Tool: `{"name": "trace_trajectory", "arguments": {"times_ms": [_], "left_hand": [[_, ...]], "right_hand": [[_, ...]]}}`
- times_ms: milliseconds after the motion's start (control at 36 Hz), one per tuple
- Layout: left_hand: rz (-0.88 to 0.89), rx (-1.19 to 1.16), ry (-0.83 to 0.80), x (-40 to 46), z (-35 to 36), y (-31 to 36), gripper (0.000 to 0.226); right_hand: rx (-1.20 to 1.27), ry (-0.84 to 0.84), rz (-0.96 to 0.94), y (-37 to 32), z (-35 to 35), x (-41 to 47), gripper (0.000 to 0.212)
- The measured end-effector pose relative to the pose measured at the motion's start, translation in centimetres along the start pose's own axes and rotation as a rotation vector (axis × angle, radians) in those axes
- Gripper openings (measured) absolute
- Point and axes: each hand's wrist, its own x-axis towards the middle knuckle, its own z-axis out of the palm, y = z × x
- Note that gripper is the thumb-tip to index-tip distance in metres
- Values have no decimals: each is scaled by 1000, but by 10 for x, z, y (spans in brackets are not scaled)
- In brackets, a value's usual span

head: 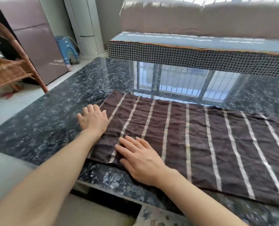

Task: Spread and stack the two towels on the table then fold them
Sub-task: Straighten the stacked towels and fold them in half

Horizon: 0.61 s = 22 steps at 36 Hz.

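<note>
Looks like the spreading's mostly done: the striped towel [192,144] lies flat on the dark surface [54,115], its left end at 9 o'clock under both hands [93,119] [140,156], fingers straight and loosely spread, pressing, with any second towel not clearly visible and folding still left.
</note>
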Motion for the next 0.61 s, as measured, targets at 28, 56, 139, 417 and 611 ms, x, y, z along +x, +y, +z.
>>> {"name": "trace_trajectory", "arguments": {"times_ms": [28,56,139,417,611], "left_hand": [[-3,-10,11,-1,1,-1,45],[-6,-18,20,-1,1,-1,45],[-1,-30,38,0,0,-2,45],[124,-313,-113,10,-22,-10,32],[130,-881,-560,26,-58,1,44]], "right_hand": [[25,-44,-22,0,-1,-1,53],[46,-89,-30,0,-4,-2,56],[-14,-152,-45,-3,-9,-3,68],[-94,-266,-89,-5,-12,-2,65],[-50,-271,-76,-4,-11,-2,62]]}}
